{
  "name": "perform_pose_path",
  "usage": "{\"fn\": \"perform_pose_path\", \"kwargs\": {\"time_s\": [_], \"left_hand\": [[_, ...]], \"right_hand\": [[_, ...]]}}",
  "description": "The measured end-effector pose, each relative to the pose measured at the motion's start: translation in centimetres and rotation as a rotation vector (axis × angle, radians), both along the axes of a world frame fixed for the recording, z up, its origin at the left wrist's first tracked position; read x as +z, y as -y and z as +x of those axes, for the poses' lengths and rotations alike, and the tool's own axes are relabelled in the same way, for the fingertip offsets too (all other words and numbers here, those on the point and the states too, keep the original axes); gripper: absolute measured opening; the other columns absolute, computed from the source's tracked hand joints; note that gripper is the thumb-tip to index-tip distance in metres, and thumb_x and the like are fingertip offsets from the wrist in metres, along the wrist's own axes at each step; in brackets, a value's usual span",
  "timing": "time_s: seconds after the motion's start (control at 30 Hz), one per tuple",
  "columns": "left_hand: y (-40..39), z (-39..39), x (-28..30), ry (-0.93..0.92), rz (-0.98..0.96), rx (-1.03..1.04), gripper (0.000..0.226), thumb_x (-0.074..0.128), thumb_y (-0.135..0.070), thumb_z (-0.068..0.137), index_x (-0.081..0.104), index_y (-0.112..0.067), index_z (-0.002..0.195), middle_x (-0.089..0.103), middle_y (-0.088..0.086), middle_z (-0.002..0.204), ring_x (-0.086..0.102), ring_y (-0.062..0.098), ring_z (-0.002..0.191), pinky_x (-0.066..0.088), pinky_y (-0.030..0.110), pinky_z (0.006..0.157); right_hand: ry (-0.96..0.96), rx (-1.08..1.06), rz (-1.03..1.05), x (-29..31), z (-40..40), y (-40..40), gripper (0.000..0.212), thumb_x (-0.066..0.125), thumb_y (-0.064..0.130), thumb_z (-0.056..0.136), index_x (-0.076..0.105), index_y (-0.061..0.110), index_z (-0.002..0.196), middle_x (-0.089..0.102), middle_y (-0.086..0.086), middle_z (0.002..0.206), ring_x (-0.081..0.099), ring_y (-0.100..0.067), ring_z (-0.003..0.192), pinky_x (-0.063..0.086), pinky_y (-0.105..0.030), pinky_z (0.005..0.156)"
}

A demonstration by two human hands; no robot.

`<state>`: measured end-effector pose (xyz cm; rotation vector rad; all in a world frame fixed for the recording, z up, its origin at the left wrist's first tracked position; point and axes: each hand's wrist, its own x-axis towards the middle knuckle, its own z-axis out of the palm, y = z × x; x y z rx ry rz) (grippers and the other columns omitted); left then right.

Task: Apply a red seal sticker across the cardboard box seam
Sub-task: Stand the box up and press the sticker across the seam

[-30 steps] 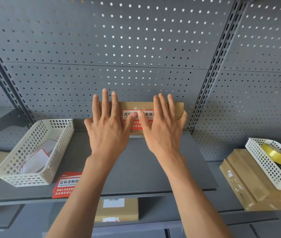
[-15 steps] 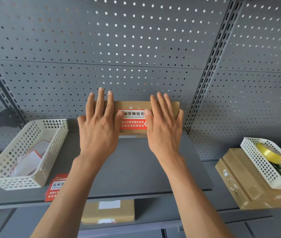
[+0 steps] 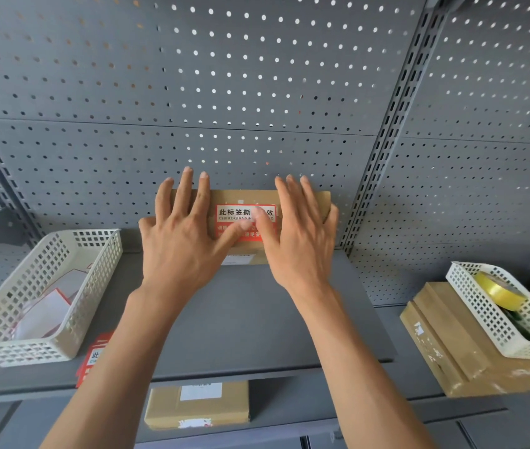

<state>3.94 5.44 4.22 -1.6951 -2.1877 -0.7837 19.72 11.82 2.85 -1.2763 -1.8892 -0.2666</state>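
At the far left, a white perforated basket [image 3: 43,296] is sitting on the grey shelf [image 3: 241,322], its left edge cut off by the frame, and the papers [image 3: 46,314] lying inside it are showing only in pieces through the lattice. Just beside its front right corner, a small stack of red stickers [image 3: 93,359] is peeking out, half covered by my left forearm, so only a few printed characters are readable. My left hand [image 3: 186,241] is lying flat and spread on the left part of the cardboard box [image 3: 317,202], covering most of that end, and its thumb is reaching across onto the red seal sticker [image 3: 245,222]. The sticker is sitting on the middle of the box, which is resting at the back of the shelf near the pegboard [image 3: 224,92]; the seam under it is hidden from me. My right hand [image 3: 296,244] is pressing flat too, fingers splayed over the right part of the box, its thumb blocking some of the sticker's lettering; neither hand is gripping anything. Below the shelf, another cardboard box [image 3: 197,405] is showing partly between my forearms. At the right, a second white basket [image 3: 500,322] is resting on stacked brown parcels [image 3: 457,345], holding a yellow tape roll [image 3: 500,293], with its right side running out of view.
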Motion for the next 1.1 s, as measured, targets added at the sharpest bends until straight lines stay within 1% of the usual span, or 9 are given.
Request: {"fn": "perform_pose_path", "kwargs": {"time_s": [0.13, 0.4, 0.6, 0.67, 0.77, 0.87, 0.93, 1.03, 1.1], "left_hand": [[-0.4, -0.5, 0.3, -0.008, -0.018, -0.014, 0.101, 0.026, -0.090, 0.081, 0.025, -0.023, 0.157, 0.021, -0.001, 0.167, 0.021, 0.030, 0.151, 0.041, 0.061, 0.095], [-0.4, -2.1, 0.5, 0.020, -0.053, -0.131, 0.099, 0.023, -0.086, 0.079, 0.020, -0.027, 0.159, 0.011, -0.008, 0.169, 0.013, 0.024, 0.152, 0.037, 0.059, 0.101], [-0.3, -3.5, 1.1, 0.083, -0.083, -0.254, 0.095, 0.026, -0.082, 0.079, 0.018, -0.032, 0.160, 0.006, -0.015, 0.169, 0.008, 0.020, 0.153, 0.033, 0.057, 0.102], [-0.2, -3.8, 1.4, 0.113, -0.110, -0.277, 0.093, 0.028, -0.079, 0.081, 0.015, -0.033, 0.160, 0.002, -0.017, 0.169, 0.004, 0.016, 0.153, 0.029, 0.057, 0.105], [0.0, -3.4, 1.7, 0.149, -0.133, -0.272, 0.090, 0.031, -0.074, 0.082, 0.014, -0.034, 0.160, 0.001, -0.019, 0.168, 0.002, 0.013, 0.152, 0.025, 0.058, 0.110], [-0.2, -2.3, 1.7, 0.131, -0.095, -0.177, 0.102, 0.029, -0.089, 0.075, 0.019, -0.033, 0.159, 0.010, -0.016, 0.168, 0.008, 0.018, 0.153, 0.030, 0.060, 0.107], [-0.4, -1.9, 1.4, 0.094, -0.085, -0.143, 0.112, 0.029, -0.096, 0.068, 0.022, -0.031, 0.158, 0.015, -0.014, 0.167, 0.012, 0.021, 0.152, 0.034, 0.060, 0.104], [-0.6, -2.3, 1.4, 0.123, -0.103, -0.159, 0.115, 0.032, -0.096, 0.064, 0.022, -0.032, 0.158, 0.016, -0.014, 0.167, 0.011, 0.019, 0.151, 0.032, 0.061, 0.105], [-0.5, -2.5, 1.6, 0.164, -0.119, -0.192, 0.114, 0.042, -0.095, 0.065, 0.022, -0.033, 0.159, 0.016, -0.015, 0.167, 0.009, 0.018, 0.152, 0.029, 0.061, 0.107]], "right_hand": [[0.069, -0.009, 0.001, 0.3, -0.1, -0.4, 0.066, 0.036, 0.065, 0.097, 0.048, 0.020, 0.144, 0.048, -0.001, 0.154, 0.031, -0.020, 0.151, 0.028, -0.057, 0.113], [0.024, 0.073, 0.040, 0.0, 0.8, -0.6, 0.047, 0.039, 0.039, 0.105, 0.042, 0.023, 0.149, 0.049, 0.000, 0.154, 0.035, -0.017, 0.149, 0.025, -0.054, 0.113], [-0.017, 0.151, 0.033, 0.1, 1.4, -1.0, 0.041, 0.040, 0.029, 0.107, 0.045, 0.024, 0.148, 0.051, 0.003, 0.151, 0.037, -0.016, 0.147, 0.027, -0.053, 0.113], [-0.030, 0.167, 0.009, 0.1, 1.5, -1.0, 0.041, 0.039, 0.027, 0.107, 0.045, 0.025, 0.148, 0.050, 0.005, 0.152, 0.035, -0.015, 0.148, 0.025, -0.053, 0.114], [-0.033, 0.171, -0.031, 0.4, 1.5, -0.7, 0.044, 0.037, 0.036, 0.106, 0.043, 0.025, 0.149, 0.048, 0.005, 0.154, 0.032, -0.016, 0.150, 0.022, -0.055, 0.116], [0.049, 0.147, -0.082, 1.1, 1.3, -0.3, 0.065, 0.036, 0.063, 0.098, 0.037, 0.027, 0.151, 0.043, 0.004, 0.157, 0.030, -0.019, 0.150, 0.020, -0.054, 0.114], [0.115, 0.147, -0.092, 1.3, 1.4, -0.1, 0.074, 0.037, 0.072, 0.093, 0.033, 0.029, 0.153, 0.039, 0.004, 0.159, 0.027, -0.020, 0.151, 0.020, -0.055, 0.113], [0.091, 0.203, -0.151, 1.5, 1.8, -0.2, 0.069, 0.044, 0.068, 0.093, 0.034, 0.034, 0.152, 0.034, 0.007, 0.162, 0.020, -0.015, 0.153, 0.013, -0.053, 0.117], [0.029, 0.250, -0.209, 1.8, 2.1, -0.3, 0.064, 0.052, 0.060, 0.094, 0.036, 0.036, 0.151, 0.032, 0.011, 0.162, 0.016, -0.010, 0.153, 0.008, -0.049, 0.118]]}}
